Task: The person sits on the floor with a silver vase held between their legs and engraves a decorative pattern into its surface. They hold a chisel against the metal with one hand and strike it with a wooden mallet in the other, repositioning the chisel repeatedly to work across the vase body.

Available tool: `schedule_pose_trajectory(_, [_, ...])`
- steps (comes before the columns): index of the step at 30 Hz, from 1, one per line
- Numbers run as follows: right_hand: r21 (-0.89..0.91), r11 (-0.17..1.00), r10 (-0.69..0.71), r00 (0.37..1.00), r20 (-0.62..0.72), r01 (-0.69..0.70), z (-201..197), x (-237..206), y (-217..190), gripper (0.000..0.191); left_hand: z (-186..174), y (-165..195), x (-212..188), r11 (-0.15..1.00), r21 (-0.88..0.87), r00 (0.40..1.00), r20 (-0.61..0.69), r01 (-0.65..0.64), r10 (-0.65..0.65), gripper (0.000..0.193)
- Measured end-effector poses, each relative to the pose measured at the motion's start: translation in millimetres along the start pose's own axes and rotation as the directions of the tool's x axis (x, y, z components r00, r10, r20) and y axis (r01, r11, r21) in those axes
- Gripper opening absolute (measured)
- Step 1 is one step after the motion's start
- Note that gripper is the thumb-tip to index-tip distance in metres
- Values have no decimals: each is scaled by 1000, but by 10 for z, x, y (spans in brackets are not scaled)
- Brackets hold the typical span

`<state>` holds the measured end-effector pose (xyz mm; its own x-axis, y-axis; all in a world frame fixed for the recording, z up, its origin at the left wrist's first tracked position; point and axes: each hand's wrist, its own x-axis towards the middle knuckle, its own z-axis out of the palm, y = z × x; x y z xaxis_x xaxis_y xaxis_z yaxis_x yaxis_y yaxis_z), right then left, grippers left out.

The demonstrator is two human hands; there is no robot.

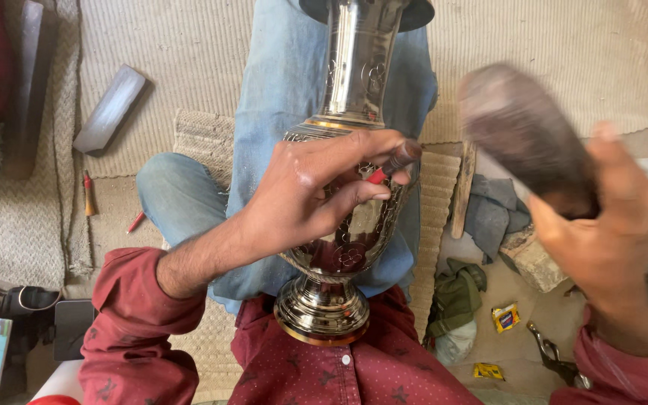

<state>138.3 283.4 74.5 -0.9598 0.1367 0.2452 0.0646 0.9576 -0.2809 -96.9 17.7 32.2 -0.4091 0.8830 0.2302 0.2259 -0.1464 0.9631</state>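
A tall shiny metal vase [355, 67] with engraved flower patterns lies along my lap, its round foot [322, 309] against my red shirt. My left hand [305, 191] rests on the vase's belly and pinches a small chisel [395, 161] with a red band, its tip on the metal. My right hand [613, 232] is raised at the right, gripping a dark wooden mallet [523, 131] that is blurred with motion, above and to the right of the chisel.
A woven mat [189, 45] covers the floor. A grey block [110, 109] and a long wooden bar [28, 82] lie at the left, with small red-handled tools [88, 191] nearby. Rags [489, 214], a stone [530, 259], pliers [553, 356] and yellow packets [505, 316] lie at the right.
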Motion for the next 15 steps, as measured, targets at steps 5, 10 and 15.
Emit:
schedule_pose_trajectory(5, [130, 990, 52, 998, 38, -56, -127, 310, -237, 74, 15, -20, -6, 998, 5, 998, -18, -56, 56, 50])
schedule_pose_trajectory(10, [177, 969, 152, 980, 129, -173, -135, 373, -298, 68, 11, -47, 28, 982, 107, 988, -2, -154, 155, 47])
schedule_pose_trajectory(15, [329, 891, 285, 949, 133, -313, -32, -5, -278, 54, -28, -47, 106, 987, 64, 980, 146, -146, 135, 48])
